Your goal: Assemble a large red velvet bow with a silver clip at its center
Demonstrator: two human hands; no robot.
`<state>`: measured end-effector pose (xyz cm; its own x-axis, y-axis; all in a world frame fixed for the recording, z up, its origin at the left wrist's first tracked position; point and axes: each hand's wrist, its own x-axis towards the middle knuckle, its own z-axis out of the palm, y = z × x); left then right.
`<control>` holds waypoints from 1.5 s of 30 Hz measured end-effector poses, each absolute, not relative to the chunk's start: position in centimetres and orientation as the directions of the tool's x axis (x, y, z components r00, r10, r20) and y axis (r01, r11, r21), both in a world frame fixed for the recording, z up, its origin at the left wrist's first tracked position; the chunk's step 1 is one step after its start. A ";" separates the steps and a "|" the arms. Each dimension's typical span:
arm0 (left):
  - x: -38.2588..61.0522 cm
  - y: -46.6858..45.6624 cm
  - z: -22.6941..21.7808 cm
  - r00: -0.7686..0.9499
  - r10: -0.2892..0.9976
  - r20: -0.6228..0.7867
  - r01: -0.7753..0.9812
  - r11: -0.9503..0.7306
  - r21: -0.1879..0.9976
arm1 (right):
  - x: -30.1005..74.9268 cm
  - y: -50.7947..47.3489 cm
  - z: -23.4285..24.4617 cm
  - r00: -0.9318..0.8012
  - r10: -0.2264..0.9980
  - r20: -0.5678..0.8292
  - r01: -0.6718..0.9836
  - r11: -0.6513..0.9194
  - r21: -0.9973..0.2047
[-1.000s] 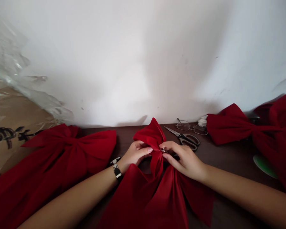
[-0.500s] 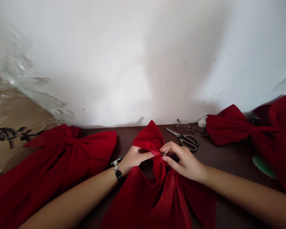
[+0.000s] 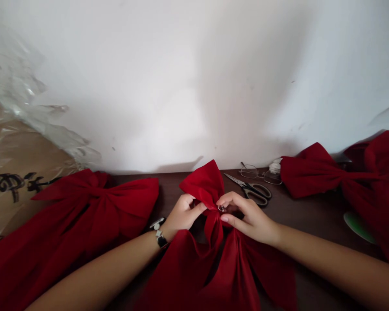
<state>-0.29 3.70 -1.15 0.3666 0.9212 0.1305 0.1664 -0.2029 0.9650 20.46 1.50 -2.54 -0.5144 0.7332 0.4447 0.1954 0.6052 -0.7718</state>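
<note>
A large red fabric bow [image 3: 203, 183] lies in front of me, one loop standing up and its wide tails spread toward me. My left hand [image 3: 183, 212] grips the cloth just left of the bow's gathered centre. My right hand [image 3: 246, 218] pinches the centre from the right, with its fingertips beside a small metal fitting [image 3: 222, 208]. Part of that fitting shows between the folds, and the rest is hidden. A black-and-silver wristband [image 3: 158, 233] circles my left wrist.
Two more red bows lie to the sides: one [image 3: 94, 203] on the left, one [image 3: 324, 172] on the right. Black-handled scissors [image 3: 257, 193] and wire glasses [image 3: 261, 174] sit on the dark table [image 3: 311, 211]. Cardboard [image 3: 16, 172] and clear plastic [image 3: 29, 103] lie at left, before a white wall [image 3: 194, 77].
My left fingers have curled up into the cloth at the bow's centre. The upper loop has shifted slightly and stands a little taller. My right hand stays at the metal fitting.
</note>
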 end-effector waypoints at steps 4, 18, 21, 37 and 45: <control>-1.0 4.4 -1.1 0.187 0.974 0.130 0.156 -0.160 0.975 | 20.5 2.1 -3.0 -0.445 0.781 0.438 0.150 0.548 -0.823; -5.8 7.9 5.0 0.533 0.834 -0.146 0.586 -0.239 0.774 | 20.2 2.5 -2.8 -0.292 0.885 0.363 0.093 0.403 -0.910; -7.1 7.7 7.4 0.608 0.768 -0.203 0.667 -0.354 0.656 | 20.2 2.6 -2.8 -0.301 0.882 0.363 0.106 0.409 -0.907; -4.3 4.9 5.4 0.558 0.793 0.245 -0.162 -0.185 0.969 | 20.4 2.3 -2.7 -0.296 0.858 0.420 0.180 0.482 -0.857; -2.0 3.3 3.5 0.532 0.836 0.134 -0.197 -0.031 0.980 | 20.3 2.7 -2.8 -0.297 0.862 0.410 0.177 0.472 -0.864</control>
<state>-2.04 3.33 3.46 0.5324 0.8359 0.1336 -0.1972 -0.0310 0.9799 20.33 2.68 -2.78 -0.2972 0.8623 0.4099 0.1771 0.4717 -0.8638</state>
